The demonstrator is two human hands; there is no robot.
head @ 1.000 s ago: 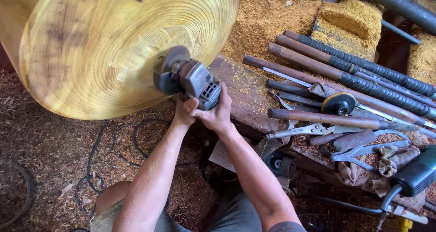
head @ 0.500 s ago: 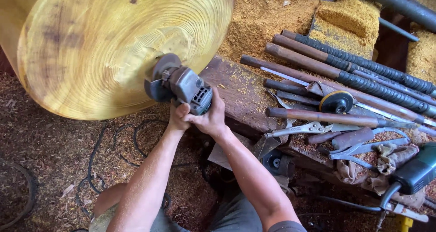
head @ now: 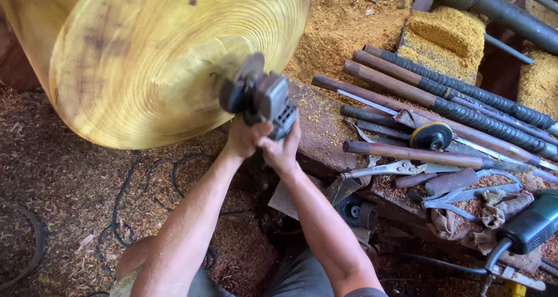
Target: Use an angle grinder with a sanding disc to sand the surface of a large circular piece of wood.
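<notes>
Angle grinder (head: 261, 96) shifted right on wooden disc (head: 168, 58), both hands' fingers (head: 256, 141) gripping it

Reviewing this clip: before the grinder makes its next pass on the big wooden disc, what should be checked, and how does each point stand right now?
1. Both hands on the tool: ok. The left hand and right hand grip the angle grinder.
2. Grinder head meets the wooden disc: ok.
3. Disc surface sharp enough to judge: cannot tell, blurred.
4. Cable away from the disc: ok, on the sawdust floor.
5. Long turning tools out of the way: ok, on the bench at right.
</notes>
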